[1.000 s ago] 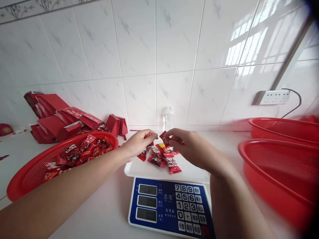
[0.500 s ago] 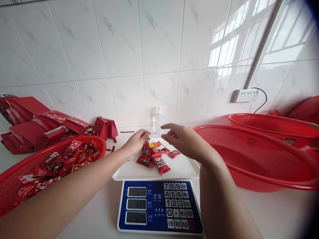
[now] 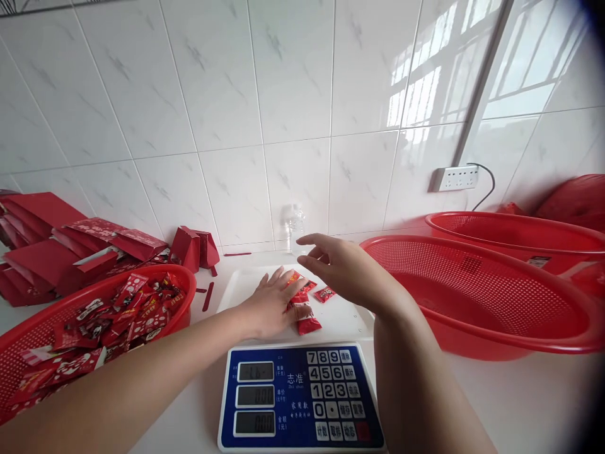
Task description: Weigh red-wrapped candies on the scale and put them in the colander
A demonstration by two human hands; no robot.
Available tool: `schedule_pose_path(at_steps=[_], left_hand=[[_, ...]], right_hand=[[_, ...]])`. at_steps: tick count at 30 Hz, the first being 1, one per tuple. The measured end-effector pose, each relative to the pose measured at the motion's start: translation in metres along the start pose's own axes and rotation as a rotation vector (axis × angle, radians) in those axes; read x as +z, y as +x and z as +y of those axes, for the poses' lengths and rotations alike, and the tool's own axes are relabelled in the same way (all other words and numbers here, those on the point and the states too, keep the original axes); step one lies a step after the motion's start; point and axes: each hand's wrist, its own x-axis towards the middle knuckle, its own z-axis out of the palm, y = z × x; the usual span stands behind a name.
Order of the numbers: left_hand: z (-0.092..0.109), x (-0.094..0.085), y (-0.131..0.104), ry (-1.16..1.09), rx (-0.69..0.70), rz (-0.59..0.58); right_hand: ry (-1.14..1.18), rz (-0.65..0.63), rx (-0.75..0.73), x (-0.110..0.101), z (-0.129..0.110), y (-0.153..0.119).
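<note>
On the white pan (image 3: 345, 321) of a blue weighing scale (image 3: 299, 397) lie several small red snack packets (image 3: 309, 325). My left hand (image 3: 271, 302) is spread over them, palm down and fingers apart, covering some of the packets. Whether it presses on them I cannot tell. Above the right part of the pan hovers my right hand (image 3: 333, 265), its fingers loosely bent and apart with nothing in them. A smaller red packet (image 3: 324, 294) sits just below its fingertips.
To the left stands a red basket (image 3: 191, 284) heaped with red packets, with red paper boxes (image 3: 99, 246) behind it. Large red baskets (image 3: 472, 296) occupy the right side. A clear plastic bottle (image 3: 297, 224) is by the tiled wall, which carries a power strip (image 3: 456, 178).
My left hand has opened from bunched fingers and spread flat over the packets, moving nearer to me. My right hand stays about where it was. The view has shifted slightly.
</note>
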Motion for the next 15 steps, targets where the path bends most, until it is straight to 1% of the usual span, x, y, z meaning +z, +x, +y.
schedule_pose_path(at_steps=[2,4,8,12,15], left_hand=[[0.006,0.001,0.002,0.087,-0.019,-0.094],[0.014,0.000,0.007,0.129,-0.015,-0.125],[0.026,0.002,0.022,0.170,0.034,-0.114],[0.028,0.011,0.033,0.105,0.046,-0.139],[0.027,0.012,0.037,0.049,0.069,-0.086]], right_hand=[[0.005,-0.006,0.007,0.000,-0.001,0.000],[-0.007,-0.001,0.006,0.001,-0.001,0.000],[-0.025,0.010,0.004,0.001,-0.001,0.000],[-0.040,0.017,-0.011,0.000,-0.001,-0.001],[-0.046,0.010,-0.009,0.000,-0.001,-0.002]])
